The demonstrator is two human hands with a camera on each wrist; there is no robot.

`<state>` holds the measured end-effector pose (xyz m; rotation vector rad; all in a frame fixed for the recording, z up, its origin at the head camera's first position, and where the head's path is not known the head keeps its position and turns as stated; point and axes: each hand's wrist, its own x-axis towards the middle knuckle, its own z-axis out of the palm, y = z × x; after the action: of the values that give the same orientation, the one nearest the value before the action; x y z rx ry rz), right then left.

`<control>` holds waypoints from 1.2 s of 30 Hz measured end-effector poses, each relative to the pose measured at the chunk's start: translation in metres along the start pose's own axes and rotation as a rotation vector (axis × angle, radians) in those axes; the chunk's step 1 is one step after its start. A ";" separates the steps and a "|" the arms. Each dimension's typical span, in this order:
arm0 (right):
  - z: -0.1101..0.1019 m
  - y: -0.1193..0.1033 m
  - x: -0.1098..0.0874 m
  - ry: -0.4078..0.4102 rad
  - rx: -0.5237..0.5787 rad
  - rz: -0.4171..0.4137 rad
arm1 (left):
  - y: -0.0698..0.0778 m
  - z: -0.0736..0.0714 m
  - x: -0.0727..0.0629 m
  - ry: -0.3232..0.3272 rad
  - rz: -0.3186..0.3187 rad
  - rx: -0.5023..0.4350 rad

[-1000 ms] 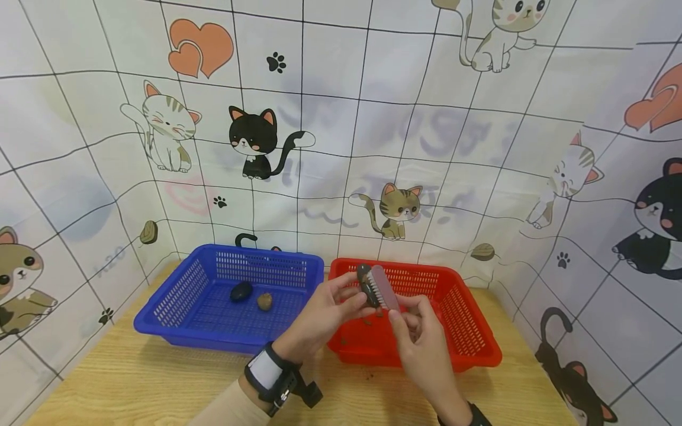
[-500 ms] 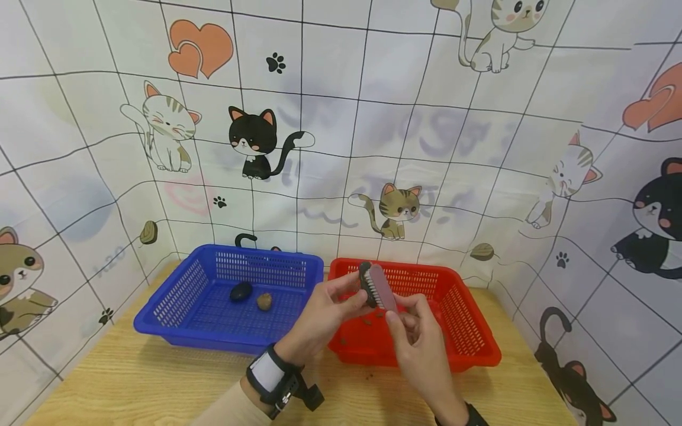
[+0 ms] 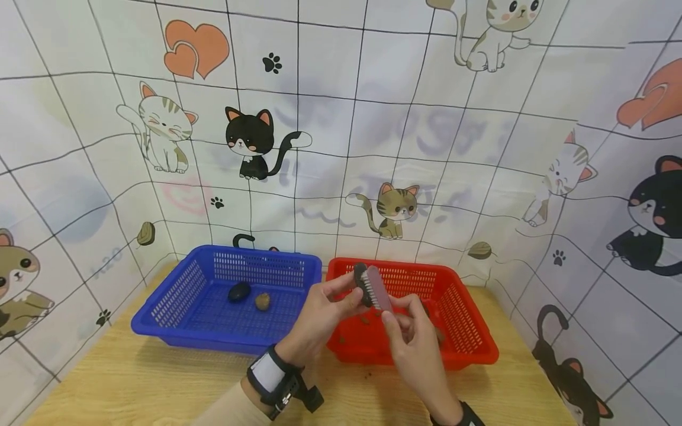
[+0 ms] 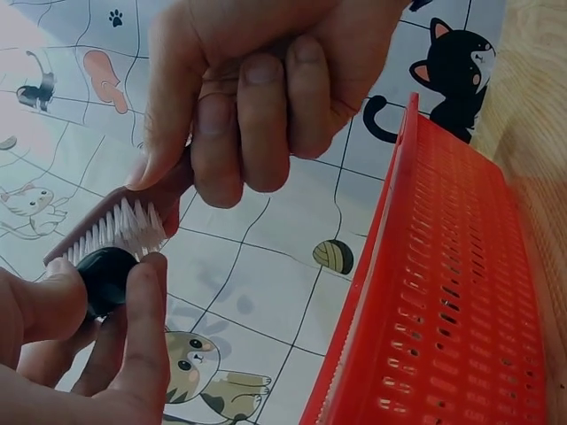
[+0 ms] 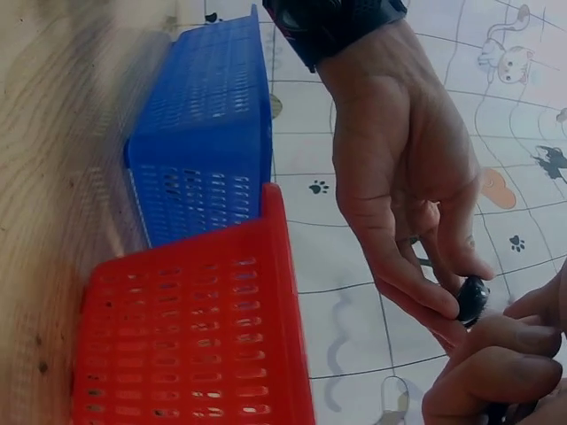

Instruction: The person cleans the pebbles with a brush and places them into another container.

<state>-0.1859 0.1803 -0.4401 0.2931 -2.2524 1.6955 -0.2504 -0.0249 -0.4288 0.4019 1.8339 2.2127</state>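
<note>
Over the red basket (image 3: pixel 476 331), my left hand (image 3: pixel 314 319) pinches a smooth dark stone (image 4: pixel 104 278) between thumb and fingers. My right hand (image 3: pixel 418 355) grips a small brush (image 3: pixel 379 288) with a pinkish-brown back and white bristles. In the left wrist view the bristles (image 4: pixel 124 225) lie against the stone's upper side, and the right fingers curl round the brush handle. The right wrist view shows the stone's shiny black end (image 5: pixel 472 299) at the left fingertips; the brush is mostly hidden there behind the right hand (image 5: pixel 505 363).
A blue basket (image 3: pixel 213 340) stands left of the red one, holding a black stone (image 3: pixel 239 291) and a brown stone (image 3: pixel 263 301). Small brownish pieces (image 3: pixel 364 319) lie in the red basket. Dark crumbs (image 3: pixel 368 374) dot the wooden table (image 3: pixel 160 384). A cat-print sheet (image 3: pixel 330 130) hangs behind.
The brush shifts slightly along the stone, and the stone turns a little in my left fingers. Both hands keep their hold. The head view drifts slightly.
</note>
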 end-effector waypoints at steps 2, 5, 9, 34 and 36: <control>0.001 0.001 0.000 -0.021 0.024 0.019 | 0.000 0.000 -0.001 0.023 -0.010 0.004; 0.003 0.003 0.000 -0.029 0.049 0.015 | -0.001 -0.001 -0.001 0.030 -0.029 0.024; 0.002 0.005 0.001 -0.005 0.025 0.010 | -0.001 0.001 0.000 0.008 -0.039 0.050; 0.004 0.005 0.002 -0.013 -0.009 0.060 | -0.003 -0.004 0.003 -0.016 -0.022 -0.009; 0.002 0.005 0.003 -0.003 -0.020 0.064 | 0.000 -0.005 0.002 -0.028 -0.024 -0.012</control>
<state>-0.1902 0.1794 -0.4438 0.2205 -2.3030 1.7037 -0.2543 -0.0282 -0.4295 0.4045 1.8010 2.1903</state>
